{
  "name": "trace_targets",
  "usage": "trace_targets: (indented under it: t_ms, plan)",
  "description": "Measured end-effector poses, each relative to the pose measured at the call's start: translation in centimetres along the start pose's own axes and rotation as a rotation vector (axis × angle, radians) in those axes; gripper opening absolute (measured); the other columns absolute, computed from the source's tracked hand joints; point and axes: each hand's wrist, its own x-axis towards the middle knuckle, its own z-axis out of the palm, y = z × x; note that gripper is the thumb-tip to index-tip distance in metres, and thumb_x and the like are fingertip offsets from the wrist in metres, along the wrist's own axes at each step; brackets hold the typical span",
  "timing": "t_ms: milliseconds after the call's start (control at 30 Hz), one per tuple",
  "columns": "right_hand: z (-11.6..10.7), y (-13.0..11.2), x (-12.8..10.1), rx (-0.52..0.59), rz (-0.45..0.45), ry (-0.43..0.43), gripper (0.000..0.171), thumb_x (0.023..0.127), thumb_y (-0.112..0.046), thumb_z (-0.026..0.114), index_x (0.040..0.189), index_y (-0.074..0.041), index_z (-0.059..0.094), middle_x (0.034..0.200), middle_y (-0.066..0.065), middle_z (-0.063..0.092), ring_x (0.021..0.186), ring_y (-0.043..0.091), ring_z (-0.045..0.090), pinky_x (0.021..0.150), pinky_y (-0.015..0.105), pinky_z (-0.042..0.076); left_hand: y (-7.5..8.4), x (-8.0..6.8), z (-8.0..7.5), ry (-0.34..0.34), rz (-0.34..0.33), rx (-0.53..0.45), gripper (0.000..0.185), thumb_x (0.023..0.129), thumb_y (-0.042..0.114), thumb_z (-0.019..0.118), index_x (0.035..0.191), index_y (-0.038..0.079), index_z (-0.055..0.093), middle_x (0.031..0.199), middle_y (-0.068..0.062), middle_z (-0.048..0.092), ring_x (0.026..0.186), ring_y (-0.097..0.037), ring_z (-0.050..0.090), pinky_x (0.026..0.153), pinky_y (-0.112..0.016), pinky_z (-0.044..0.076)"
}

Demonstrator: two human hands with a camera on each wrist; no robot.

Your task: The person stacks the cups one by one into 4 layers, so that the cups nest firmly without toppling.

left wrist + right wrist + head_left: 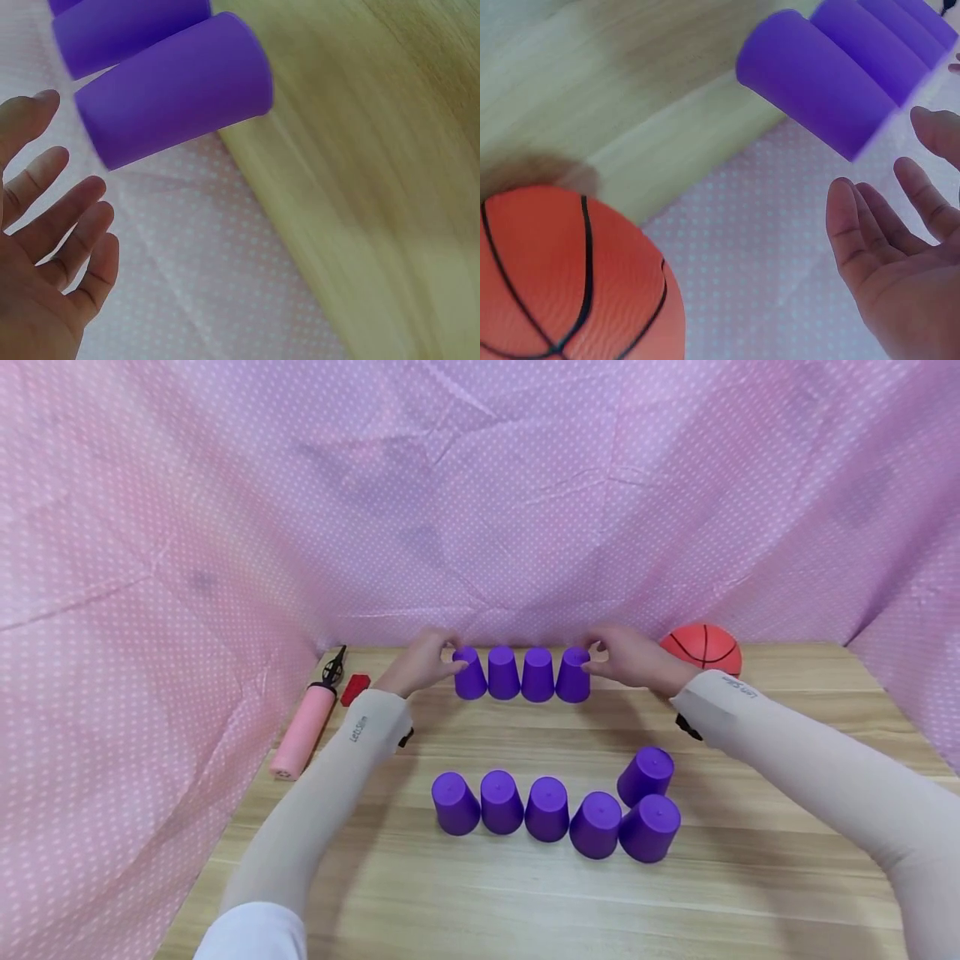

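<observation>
Head view shows a row of four upturned purple plastic cups point(503, 673) near the far edge of a light wood-grain table point(525, 910); the left hand point(424, 660) and right hand point(628, 657) flank its ends, both loosely spread, though any touch is hard to judge. Nearer stand six matching purple cups point(547, 812).

Cups point(547, 810): solid purple
Backdrop cloth point(525, 485): pink shading to lilac, scattered with small white dots
Surface point(420, 893): light tan, streaked with wood grain
Ball point(702, 646): orange-red, crossed by black lines
Pump point(303, 731): pink, black towards the tip
Small block point(356, 690): bright red
Arm sleeves point(810, 760): beige, printed with dark lettering
Shirt sleeve point(251, 933): white
</observation>
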Motion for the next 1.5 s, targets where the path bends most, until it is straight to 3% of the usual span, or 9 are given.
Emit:
trace_targets:
  t_ms: [133,367,567,667,800,1100,1500]
  plan:
    - [-0.8,-0.2,-1.4,-0.026,-0.021,0.034,0.023,0.080,-0.011,0.074,0.097,-0.005,0.060,0.098,0.008,0.061,0.096,0.031,0.058,0.084,0.044,0.046,0.6,-1.4,-1.2,0.036,0.047,0.017,0.027,0.083,0.021,0.073,0.102,0.004,0.064,0.103,-0.007,0.062,0.105,-0.027,0.052,0.092,-0.040,0.040]
    - [-1.7,-1.0,-4.7,-0.068,-0.039,0.063,0.025,0.081,-0.016,0.075,0.101,-0.008,0.062,0.102,0.007,0.059,0.098,0.029,0.059,0.083,0.043,0.047,1.9,-4.0,-2.2,0.103,0.281,0.073,0.024,0.080,0.020,0.076,0.095,0.005,0.064,0.099,-0.006,0.063,0.101,-0.026,0.052,0.090,-0.040,0.039]
    - [-2.4,-2.5,-8.2,-0.119,-0.109,0.092,0.027,0.081,-0.017,0.075,0.103,-0.011,0.061,0.089,0.000,0.056,0.069,0.015,0.051,0.062,0.032,0.044,3.9,-7.3,-2.5,0.079,0.347,0.088,0.027,0.079,0.023,0.076,0.098,0.008,0.063,0.100,-0.001,0.061,0.101,-0.021,0.052,0.092,-0.038,0.040]
    - [-2.3,-3.0,-10.0,-0.134,-0.142,0.105,0.028,0.079,-0.017,0.077,0.103,-0.013,0.062,0.087,-0.005,0.054,0.070,0.011,0.049,0.062,0.030,0.044,4.9,-9.0,-2.5,0.054,0.394,0.076,0.028,0.080,0.026,0.075,0.099,0.010,0.063,0.098,0.002,0.062,0.097,-0.017,0.052,0.086,-0.036,0.042]
    - [-1.9,-3.4,-12.2,-0.140,-0.182,0.112,0.030,0.076,-0.015,0.079,0.101,-0.014,0.063,0.098,-0.006,0.059,0.077,0.009,0.055,0.065,0.030,0.050,5.8,-11.2,-2.3,0.017,0.452,0.037,0.030,0.079,0.025,0.076,0.101,0.010,0.063,0.101,0.003,0.062,0.098,-0.015,0.052,0.087,-0.033,0.043]
    - [-0.6,-3.4,-15.1,-0.120,-0.201,0.135,0.033,0.071,-0.014,0.082,0.097,-0.018,0.063,0.105,-0.007,0.060,0.087,0.012,0.061,0.068,0.031,0.052,6.5,-14.5,-1.0,-0.043,0.499,-0.023,0.031,0.078,0.029,0.077,0.101,0.013,0.063,0.108,0.002,0.062,0.102,-0.014,0.052,0.089,-0.033,0.044]
    - [0.9,-2.5,-15.8,-0.106,-0.245,0.164,0.032,0.068,-0.012,0.084,0.090,-0.020,0.062,0.102,-0.004,0.061,0.088,0.013,0.060,0.067,0.030,0.051,5.8,-16.1,0.6,-0.087,0.439,-0.054,0.029,0.078,0.031,0.077,0.098,0.014,0.064,0.114,0.003,0.060,0.109,-0.015,0.052,0.098,-0.035,0.040]
